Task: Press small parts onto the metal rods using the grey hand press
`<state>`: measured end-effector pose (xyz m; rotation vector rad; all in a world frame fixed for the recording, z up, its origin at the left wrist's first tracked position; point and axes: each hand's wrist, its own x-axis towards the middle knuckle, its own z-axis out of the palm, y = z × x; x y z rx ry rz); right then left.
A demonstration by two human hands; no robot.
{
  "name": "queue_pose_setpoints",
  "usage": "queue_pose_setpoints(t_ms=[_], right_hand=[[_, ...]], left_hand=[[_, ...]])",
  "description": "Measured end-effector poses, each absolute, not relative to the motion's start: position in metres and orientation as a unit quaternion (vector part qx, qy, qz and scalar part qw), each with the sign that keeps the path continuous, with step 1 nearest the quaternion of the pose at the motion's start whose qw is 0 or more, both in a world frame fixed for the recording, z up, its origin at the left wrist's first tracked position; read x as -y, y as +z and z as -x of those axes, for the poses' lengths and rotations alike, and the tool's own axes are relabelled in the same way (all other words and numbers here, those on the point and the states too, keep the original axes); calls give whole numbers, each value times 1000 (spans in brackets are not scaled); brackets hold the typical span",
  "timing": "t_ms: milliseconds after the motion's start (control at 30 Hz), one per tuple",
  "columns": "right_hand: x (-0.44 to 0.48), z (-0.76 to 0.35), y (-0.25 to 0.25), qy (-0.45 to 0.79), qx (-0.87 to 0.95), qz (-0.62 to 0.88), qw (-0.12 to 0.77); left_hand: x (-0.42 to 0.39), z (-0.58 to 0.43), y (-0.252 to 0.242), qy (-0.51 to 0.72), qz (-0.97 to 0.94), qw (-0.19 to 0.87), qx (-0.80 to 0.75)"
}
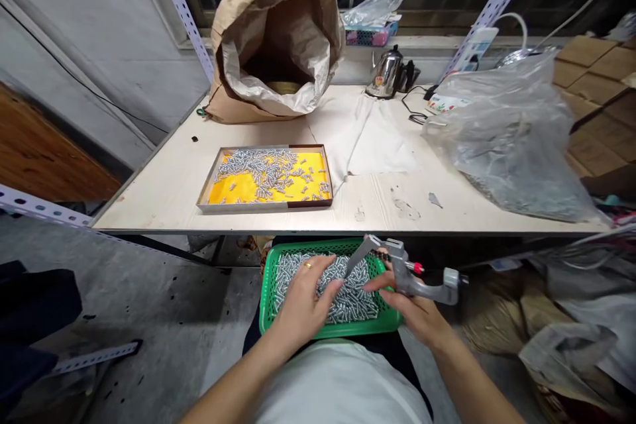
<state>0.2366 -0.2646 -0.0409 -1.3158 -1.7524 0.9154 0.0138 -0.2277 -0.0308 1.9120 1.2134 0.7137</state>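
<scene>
A green plastic basket (pixel 329 329) full of small silvery metal pieces (pixel 355 295) rests on my lap. My left hand (pixel 311 295), with a ring on one finger, lies palm down over these pieces. Its thumb and index finger are apart, and the thumb tip is close to a flat metal strip on the tool. My right hand (pixel 410 301) is wrapped round a grey metal hand tool (pixel 397 265) with a red-tipped part and a curved arm reaching right. The tool is over the basket's right side. Part of my right fingers is hidden behind it.
On the table (pixel 278 222) lies a shallow box (pixel 243 207) with a yellow bottom and more metal pieces. Behind it stands a big open paper sack (pixel 233 93). A kettle (pixel 386 73) is at the back, a clear plastic bag (pixel 517 126) at right.
</scene>
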Motion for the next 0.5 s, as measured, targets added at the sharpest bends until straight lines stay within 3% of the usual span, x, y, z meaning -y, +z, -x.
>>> queue_pose_setpoints(t_ms=[167,400,500], right_hand=[[261,-209,-49,493,593,452,447],[258,-193,-59,531,562,432,463],[247,-205,-67,554,522,432,484]], left_hand=[[230,-30,-24,289,-728,417,-461],[224,-25,-15,196,-802,307,-473],[187,0,-8,225,-793,271,-497]])
